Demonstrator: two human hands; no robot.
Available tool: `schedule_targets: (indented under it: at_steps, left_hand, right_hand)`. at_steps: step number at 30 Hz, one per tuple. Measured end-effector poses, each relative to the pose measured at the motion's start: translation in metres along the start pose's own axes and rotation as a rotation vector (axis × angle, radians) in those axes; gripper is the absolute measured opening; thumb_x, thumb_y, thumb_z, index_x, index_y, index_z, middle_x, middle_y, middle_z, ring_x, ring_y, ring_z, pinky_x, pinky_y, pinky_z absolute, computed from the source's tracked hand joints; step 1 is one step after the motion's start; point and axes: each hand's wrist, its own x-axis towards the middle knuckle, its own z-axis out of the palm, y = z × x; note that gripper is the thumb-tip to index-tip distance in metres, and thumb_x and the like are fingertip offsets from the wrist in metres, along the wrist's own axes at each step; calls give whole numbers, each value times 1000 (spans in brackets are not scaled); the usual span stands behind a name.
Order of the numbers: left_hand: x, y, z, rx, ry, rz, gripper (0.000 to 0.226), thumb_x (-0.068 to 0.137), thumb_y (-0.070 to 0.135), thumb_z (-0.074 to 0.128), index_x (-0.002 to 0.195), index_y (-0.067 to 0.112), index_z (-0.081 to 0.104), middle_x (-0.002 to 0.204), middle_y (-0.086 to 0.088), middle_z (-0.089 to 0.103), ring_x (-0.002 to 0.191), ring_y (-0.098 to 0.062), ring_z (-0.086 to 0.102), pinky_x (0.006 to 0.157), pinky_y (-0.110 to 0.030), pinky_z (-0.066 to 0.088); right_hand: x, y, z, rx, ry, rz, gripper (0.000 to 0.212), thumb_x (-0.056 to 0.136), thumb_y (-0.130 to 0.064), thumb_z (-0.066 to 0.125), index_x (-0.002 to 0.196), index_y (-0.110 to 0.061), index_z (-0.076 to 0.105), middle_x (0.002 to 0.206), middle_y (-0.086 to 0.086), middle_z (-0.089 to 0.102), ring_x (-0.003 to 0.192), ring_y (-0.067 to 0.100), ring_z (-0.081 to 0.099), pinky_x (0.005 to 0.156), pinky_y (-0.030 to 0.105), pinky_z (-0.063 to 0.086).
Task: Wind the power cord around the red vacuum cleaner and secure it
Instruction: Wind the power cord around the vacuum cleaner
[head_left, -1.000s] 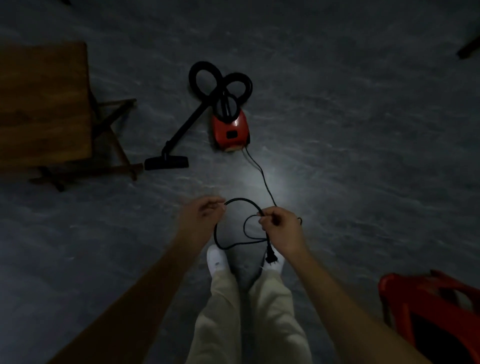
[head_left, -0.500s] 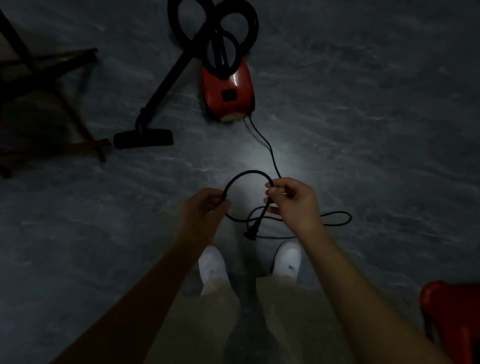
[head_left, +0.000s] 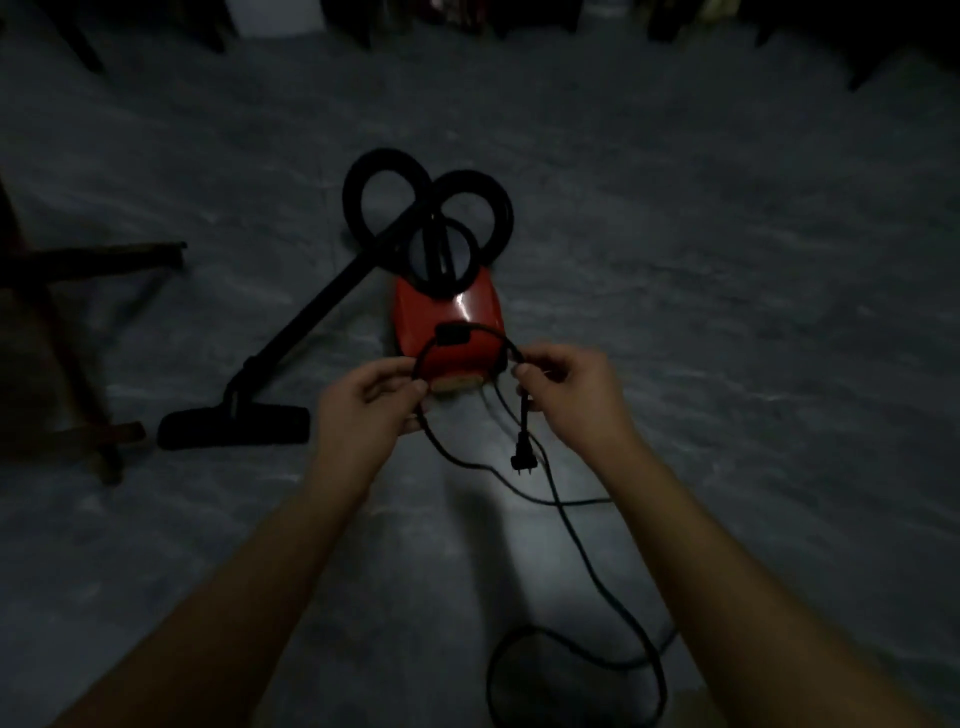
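Mid-frame, left hand (head_left: 371, 410) and right hand (head_left: 569, 384) each pinch the cord (head_left: 558, 503), an arch between them, plug (head_left: 522, 460) dangling below the right. Slack trails lower right; vacuum (head_left: 415, 332) sits just above. Cord looks light, limp, tangle-prone: feed short lengths, holding near the plug.

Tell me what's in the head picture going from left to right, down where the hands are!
wooden frame → black floor nozzle → left hand → plug dangling on the power cord → right hand
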Motion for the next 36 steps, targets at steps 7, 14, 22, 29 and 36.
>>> schedule_targets:
  at_steps: [7, 14, 22, 29, 36]
  left_hand:
    - [46, 25, 0, 23, -41, 190, 22, 84, 2, 73, 104, 11, 73, 89, -5, 73, 79, -15, 69, 67, -27, 59]
    - [42, 24, -4, 24, -59, 161, 18, 88, -1, 68, 93, 16, 69, 86, -10, 66, 67, -13, 69, 57, -24, 58]
    - [61, 16, 6, -42, -34, 126, 13, 90, 0, 65, 99, 10, 67, 80, -2, 69, 66, -9, 71, 54, -21, 55]
    - [54, 13, 6, -72, -85, 77, 14, 92, 3, 64, 106, 8, 64, 83, -4, 73, 73, -12, 73, 59, -23, 57]
    - [53, 19, 12, -244, -104, 50, 14, 93, -1, 60, 104, 7, 60, 86, -7, 74, 73, -12, 75, 57, -24, 58]
  right_hand:
    - [24, -10, 4, 15, -16, -71, 18, 93, -3, 62, 106, -10, 72, 92, 4, 73, 84, 21, 72, 68, 32, 63]
    - [23, -6, 16, -119, -101, -124, 9, 89, -17, 64, 94, -21, 70, 92, -2, 73, 89, 15, 71, 87, 47, 58]
    - [48, 14, 27, -94, -109, -177, 23, 92, -6, 60, 103, -22, 72, 92, -6, 74, 84, 9, 71, 81, 39, 61]
    - [37, 26, 17, -113, -230, -116, 15, 86, -12, 73, 99, -18, 69, 91, 4, 71, 88, 22, 70, 84, 39, 60]
    - [34, 18, 26, -34, -317, -113, 30, 82, -8, 78, 108, -13, 65, 89, -1, 70, 76, 1, 68, 70, 18, 55]
